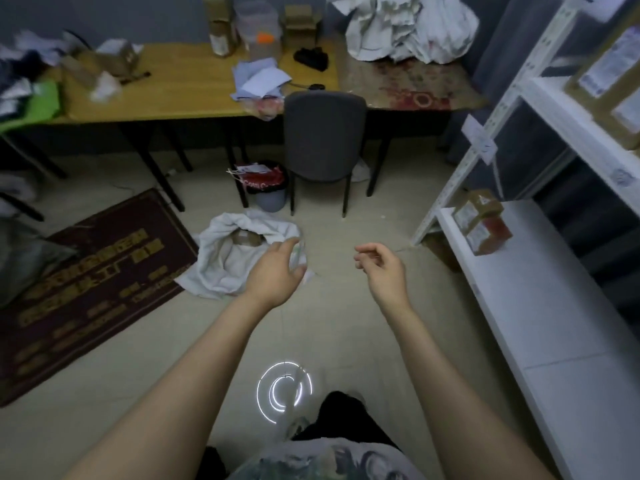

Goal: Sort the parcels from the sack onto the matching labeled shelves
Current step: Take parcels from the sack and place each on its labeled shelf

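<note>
- Your left hand (273, 268) reaches to the right rim of the white sack (221, 268), just left of centre frame. Its fingers curve down over something pale and blurred there, and you cannot tell whether it grips the rim or only touches it.
- Your right hand (382, 268) hangs in the air right of centre, apart from the sack. Its fingers are loosely curled and nothing shows in it.
- The sack lies open on the floor with at least one taped brown parcel (246, 239) showing in its mouth, so the sorting looks partly done.
- On the white shelves (519, 271) along the right edge, a few small parcels (483, 221) sit on the lower shelf and bigger boxes (606, 71) on the one above. The paper labels (480, 138) on the upright are too blurred to read.
- Left to do, by my judgement: lift out the parcel, read it, match it to a shelf, and carry on until the sack is empty.
- Around you: a grey chair (323, 133) and a bin (270, 199) just behind the sack, a dark rug (86, 282) at lower left, and a cluttered wooden surface (173, 95) across the top.
- The floor between sack and shelves holds nothing in your way. The chair and bin crowd only the far side.
</note>
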